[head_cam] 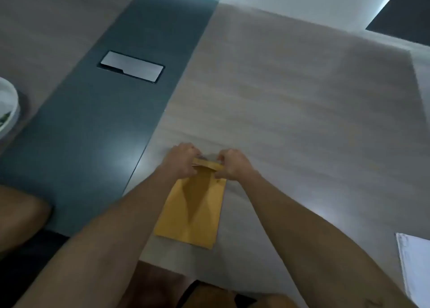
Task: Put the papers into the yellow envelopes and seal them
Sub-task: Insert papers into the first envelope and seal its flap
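A yellow envelope (pixel 193 212) lies flat on the light wooden table (pixel 290 121), its flap end pointing away from me. My left hand (pixel 180 159) grips the left side of the flap, fingers curled over it. On the right side, my right hand (pixel 232 164) pinches the same flap. The flap is bent over the envelope's mouth. A thin pale edge shows at the mouth under my left hand. White papers (pixel 414 268) lie at the table's right edge, partly out of view.
A dark glossy strip (pixel 104 126) runs down the table to the left, with a silver hatch plate (pixel 132 66) set in it. A white bowl (pixel 8 107) sits at the far left edge. My knees show below the table's near edge.
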